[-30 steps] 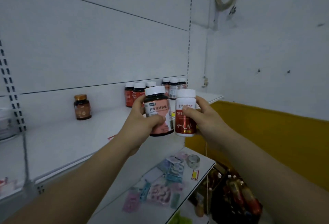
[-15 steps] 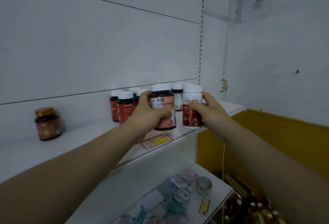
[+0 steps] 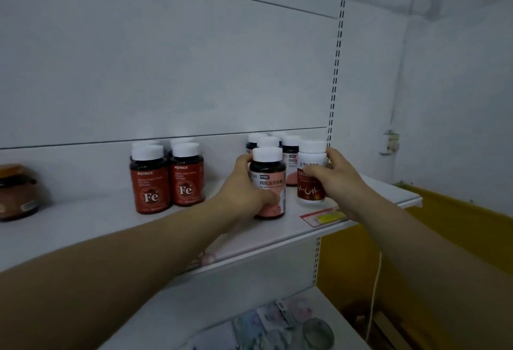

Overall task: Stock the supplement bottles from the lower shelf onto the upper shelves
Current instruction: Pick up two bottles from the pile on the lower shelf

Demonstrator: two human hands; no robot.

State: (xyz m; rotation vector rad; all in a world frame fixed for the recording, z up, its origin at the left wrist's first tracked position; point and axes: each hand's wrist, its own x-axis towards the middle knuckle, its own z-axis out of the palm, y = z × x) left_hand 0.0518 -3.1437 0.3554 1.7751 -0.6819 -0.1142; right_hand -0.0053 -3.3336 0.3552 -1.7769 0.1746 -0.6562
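My left hand [image 3: 244,185] grips a dark bottle with a pink label and white cap [image 3: 268,174], which stands on the white upper shelf [image 3: 97,224]. My right hand [image 3: 336,180] holds a white bottle with a red label [image 3: 310,177] just to its right, its base at the shelf surface. Behind them stand several more white-capped bottles [image 3: 290,149]. To the left, red "Fe" bottles [image 3: 151,180] stand in a group.
A brown jar with a gold lid [image 3: 16,192] sits at the shelf's far left. A red and yellow price tag [image 3: 322,217] lies near the shelf's front edge. The lower shelf [image 3: 177,313] holds flat packets and a tape roll [image 3: 317,333]. A yellow wall [image 3: 458,233] is at right.
Both hands moved forward and down with their bottles, from in front of the shelf to onto it. The view moved closer to the shelf.
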